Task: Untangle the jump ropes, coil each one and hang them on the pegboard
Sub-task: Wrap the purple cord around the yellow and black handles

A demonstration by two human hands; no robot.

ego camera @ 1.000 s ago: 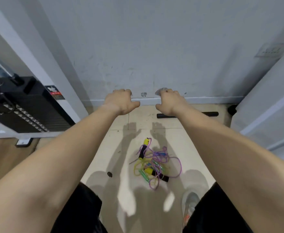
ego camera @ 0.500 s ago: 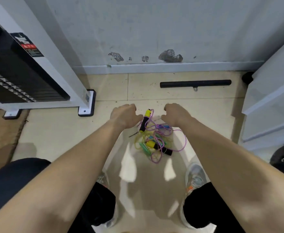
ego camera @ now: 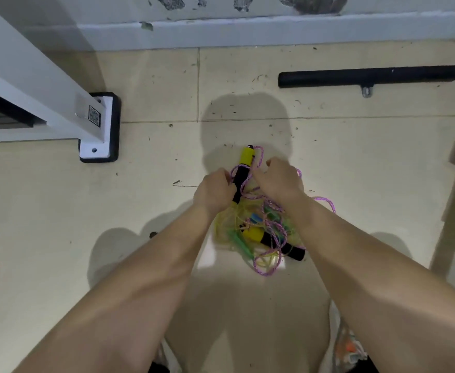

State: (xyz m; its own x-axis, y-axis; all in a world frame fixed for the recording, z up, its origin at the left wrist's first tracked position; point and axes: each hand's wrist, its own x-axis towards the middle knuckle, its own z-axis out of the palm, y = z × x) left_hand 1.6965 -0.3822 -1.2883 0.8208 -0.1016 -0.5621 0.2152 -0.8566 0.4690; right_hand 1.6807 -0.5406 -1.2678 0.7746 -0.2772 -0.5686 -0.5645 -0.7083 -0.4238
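Left hand (ego camera: 215, 192): fingers curled round the black part of the handle (ego camera: 243, 168).
Right hand (ego camera: 277, 181): curled over the ropes (ego camera: 264, 235); its hold is hidden, cannot tell.
Ropes: tangled on the floor (ego camera: 59, 211), near, between the forearms.
Change: both hands were beside the tangle and are now on it.

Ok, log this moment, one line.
left hand: grips black-and-yellow rope handle | right hand: on pink braided rope, grip unclear | tangled ropes: on tiled floor
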